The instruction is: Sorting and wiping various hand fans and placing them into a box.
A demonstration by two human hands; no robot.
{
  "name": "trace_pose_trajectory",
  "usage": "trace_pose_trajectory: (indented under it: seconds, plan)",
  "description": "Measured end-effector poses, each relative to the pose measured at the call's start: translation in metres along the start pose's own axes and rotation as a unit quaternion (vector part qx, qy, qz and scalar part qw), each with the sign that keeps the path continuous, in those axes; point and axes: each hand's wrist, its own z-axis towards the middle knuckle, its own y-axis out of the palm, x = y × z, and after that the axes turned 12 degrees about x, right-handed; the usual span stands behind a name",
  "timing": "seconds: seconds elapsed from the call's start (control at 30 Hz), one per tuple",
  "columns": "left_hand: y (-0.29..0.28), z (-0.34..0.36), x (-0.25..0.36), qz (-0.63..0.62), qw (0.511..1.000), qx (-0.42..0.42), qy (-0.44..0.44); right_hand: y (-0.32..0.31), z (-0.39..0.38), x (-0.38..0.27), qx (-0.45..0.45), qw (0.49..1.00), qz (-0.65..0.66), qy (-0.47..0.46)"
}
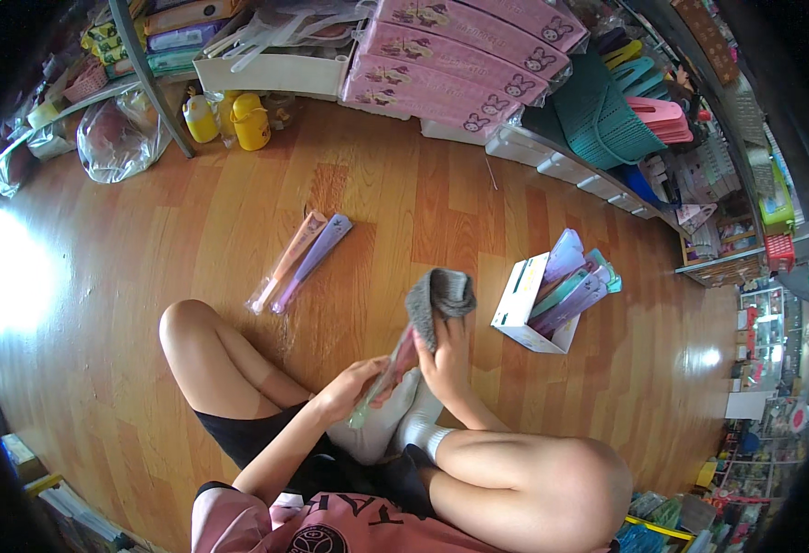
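Note:
My left hand (353, 385) is closed around the lower part of a slim packet (399, 359) in clear wrapping, pink toward the top and pale green at the bottom; it looks like a folded hand fan. My right hand (447, 358) grips a grey cloth (439, 300), which lies against the packet's upper end. On the floor ahead, to the left, lie an orange wrapped fan (288, 258) and a purple wrapped fan (315, 262), side by side. To the right stands an open white box (520, 300) with several purple and teal fans (570, 288) sticking out.
Pink patterned boxes (460, 64) are stacked at the back beside a white bin (275, 74). Yellow bottles (250, 122) and a clear plastic bag (120, 138) sit at the back left. A teal basket (598, 115) stands on white drawers (570, 170) at the back right.

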Motion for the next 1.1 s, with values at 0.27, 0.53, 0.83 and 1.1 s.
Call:
trace_pose_trajectory:
  seconds: [0.27,0.53,0.83,1.1]
  plan:
    - [-0.013,-0.007,-0.006,0.197,0.968,0.115,0.103,-0.005,-0.005,-0.002,-0.075,0.997,-0.003,-0.037]
    - [-0.015,0.020,-0.003,-0.231,0.957,0.154,0.084,0.008,-0.009,-0.017,-0.231,0.966,0.033,-0.107]
    - [-0.042,0.026,0.003,-0.325,0.935,0.141,0.029,0.003,-0.015,-0.018,-0.455,0.850,0.256,-0.068]
    - [-0.044,0.018,-0.008,-0.263,0.962,0.080,-0.015,0.011,-0.016,-0.016,-0.373,0.894,0.196,-0.152]
